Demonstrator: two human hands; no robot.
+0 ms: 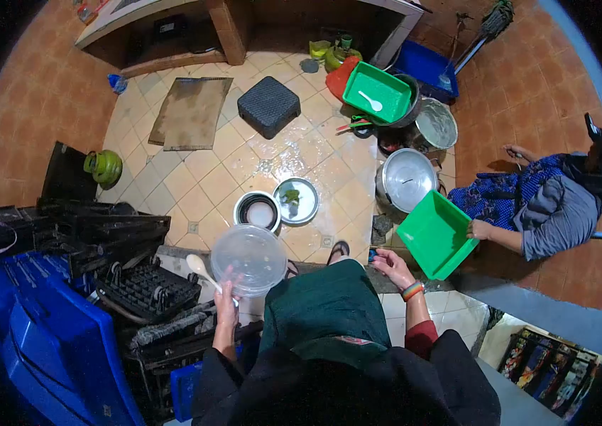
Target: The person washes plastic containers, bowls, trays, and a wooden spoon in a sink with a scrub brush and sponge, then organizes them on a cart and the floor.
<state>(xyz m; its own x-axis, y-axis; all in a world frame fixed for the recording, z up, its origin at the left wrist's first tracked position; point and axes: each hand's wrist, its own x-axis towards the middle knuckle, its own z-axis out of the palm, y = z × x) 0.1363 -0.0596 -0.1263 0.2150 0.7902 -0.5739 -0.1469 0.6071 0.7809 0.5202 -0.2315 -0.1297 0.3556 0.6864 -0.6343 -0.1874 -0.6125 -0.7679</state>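
Gripping the rim of a green tub with one hand, another person is at the right, the tub tilted. Just beyond the tub is a silvery lidded pot. The round, clear plastic container is in the wearer's left hand, above the floor and partly in front of a white bowl. Beside the bowl on the tiles is a round metal tray with some leafy greens in it. The left hand is closed, its fingers at the container's near edge, and it also holds a pale spoon, bowl end pointing up and outward. The right hand is partly open, fingers loosely bent, near the tub but apart from it; a small blue thing shows by its fingertips, and I cannot tell whether they touch.
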